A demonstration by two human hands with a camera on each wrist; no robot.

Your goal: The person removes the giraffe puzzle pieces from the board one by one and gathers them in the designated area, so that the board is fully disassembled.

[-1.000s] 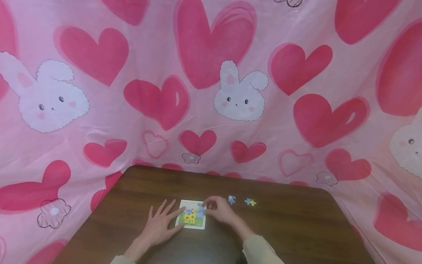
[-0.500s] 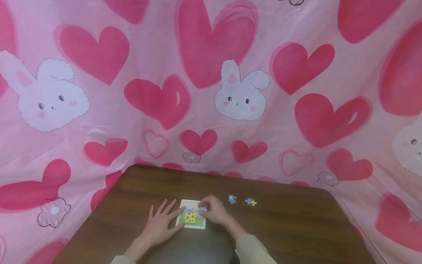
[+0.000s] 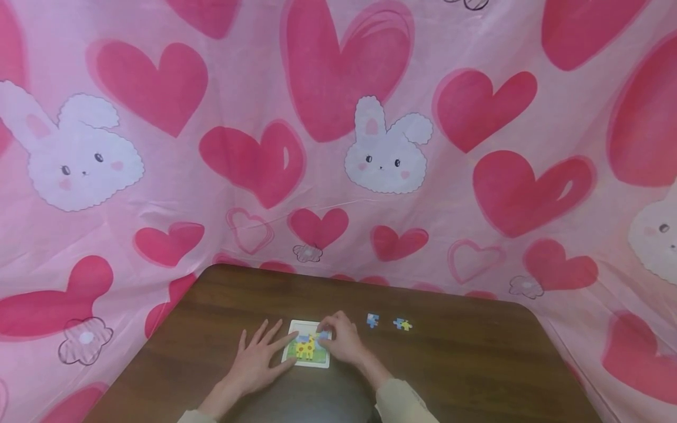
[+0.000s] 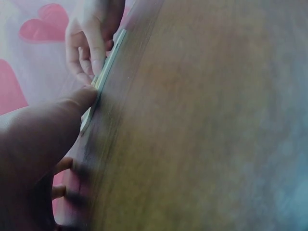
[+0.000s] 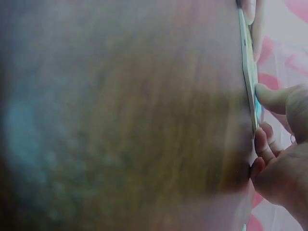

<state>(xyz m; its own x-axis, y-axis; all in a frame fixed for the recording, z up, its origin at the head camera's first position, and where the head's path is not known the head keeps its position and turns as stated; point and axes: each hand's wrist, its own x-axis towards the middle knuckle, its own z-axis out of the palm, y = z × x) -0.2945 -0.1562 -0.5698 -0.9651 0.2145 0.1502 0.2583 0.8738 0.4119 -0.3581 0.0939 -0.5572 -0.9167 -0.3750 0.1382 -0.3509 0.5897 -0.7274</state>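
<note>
A small jigsaw puzzle with a giraffe picture (image 3: 304, 349) lies in a white-framed tray (image 3: 313, 365) on the table. My left hand (image 3: 252, 359) is spread at its left side, index fingertip and thumb resting on the frame's left part. The left wrist view shows that thumb (image 4: 79, 100) on the tray's edge. At the upper right corner of the puzzle, my right hand (image 3: 344, 339) pinches a bluish puzzle piece (image 5: 259, 107) between thumb and fingers, right over the picture. Much of that piece is hidden by the fingers.
To the right of the tray lie two loose pieces: a blue one (image 3: 372, 320) and a blue-and-yellow one (image 3: 403, 324). The dark wooden table (image 3: 465, 364) ends at a pink cloth (image 3: 328, 176) with hearts and rabbits.
My right hand has moved left from the frame's right edge onto the puzzle's upper right corner, bringing the piece with it. The left hand has stayed in place.
</note>
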